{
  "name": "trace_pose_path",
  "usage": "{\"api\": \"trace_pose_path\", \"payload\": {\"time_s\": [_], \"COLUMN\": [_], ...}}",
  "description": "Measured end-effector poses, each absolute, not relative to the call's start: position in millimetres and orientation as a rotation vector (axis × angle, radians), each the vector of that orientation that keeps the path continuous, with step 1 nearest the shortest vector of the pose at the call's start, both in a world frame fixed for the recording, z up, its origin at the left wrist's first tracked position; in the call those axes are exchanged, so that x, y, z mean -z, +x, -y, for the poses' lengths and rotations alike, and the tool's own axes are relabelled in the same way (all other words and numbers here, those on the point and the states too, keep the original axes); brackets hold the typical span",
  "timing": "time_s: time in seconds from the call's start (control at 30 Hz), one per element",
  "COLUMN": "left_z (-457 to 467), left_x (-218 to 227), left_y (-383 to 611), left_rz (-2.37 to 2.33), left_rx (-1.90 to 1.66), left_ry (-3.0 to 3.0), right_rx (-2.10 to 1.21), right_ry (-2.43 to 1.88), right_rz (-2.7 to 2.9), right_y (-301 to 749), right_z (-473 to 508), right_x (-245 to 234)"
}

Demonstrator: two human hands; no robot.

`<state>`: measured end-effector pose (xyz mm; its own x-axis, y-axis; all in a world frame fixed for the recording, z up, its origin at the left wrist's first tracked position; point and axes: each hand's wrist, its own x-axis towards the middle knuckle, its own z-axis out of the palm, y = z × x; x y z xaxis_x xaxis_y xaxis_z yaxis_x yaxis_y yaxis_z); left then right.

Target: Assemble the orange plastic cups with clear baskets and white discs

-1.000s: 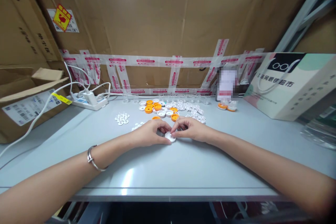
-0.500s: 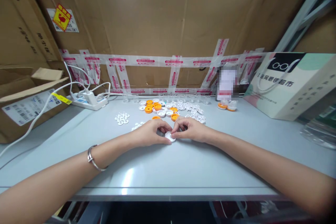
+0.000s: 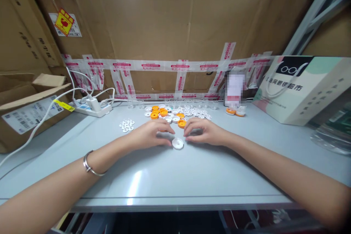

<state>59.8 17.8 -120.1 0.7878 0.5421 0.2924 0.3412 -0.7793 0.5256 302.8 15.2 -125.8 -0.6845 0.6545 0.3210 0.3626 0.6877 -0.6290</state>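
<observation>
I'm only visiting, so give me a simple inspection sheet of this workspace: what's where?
Surface: pale grey tabletop, glossy, reflecting light.
Parts: white rimmed disc nearest the front; orange caps, white caps, white stemmed pieces and a heap of small white pieces farther back.
Clutter: open cardboard box at left; printed carrier bag and clear container at right.
Grips: left hand and right hand open, on either side of the white rimmed disc; whether the left one touches it is unclear.
Cables: white cables lead to a power strip; one bears a yellow tag.
Surroundings: taped cardboard behind; metal frame upper right.
</observation>
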Motion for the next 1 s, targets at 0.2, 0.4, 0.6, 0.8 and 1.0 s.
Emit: {"api": "trace_pose_path", "payload": {"time_s": [0.2,0.4,0.6,0.8,1.0], "left_z": [-16.9,-14.6,-14.4,-13.9,-14.6], "left_x": [116.4,120.2,121.8,122.4,129.9], "left_y": [54.1,56.2,56.8,58.8,60.2], "left_rz": [-0.423,-0.439,-0.439,-0.417,-0.335], "left_rx": [-0.536,-0.469,-0.42,-0.447,-0.478], "left_ry": [2.662,2.75,2.788,2.846,3.018], "right_rx": [-0.645,-0.582,-0.545,-0.481,-0.448], "right_ry": [-0.542,-0.494,-0.488,-0.483,-0.468], "right_rz": [2.425,2.514,2.521,2.538,2.564], "right_y": [306.1,300.9,299.8,299.0,296.3], "right_z": [-14.1,-15.4,-16.2,-14.2,-11.8], "right_x": [124.3,135.6,140.6,140.6,141.4]}}
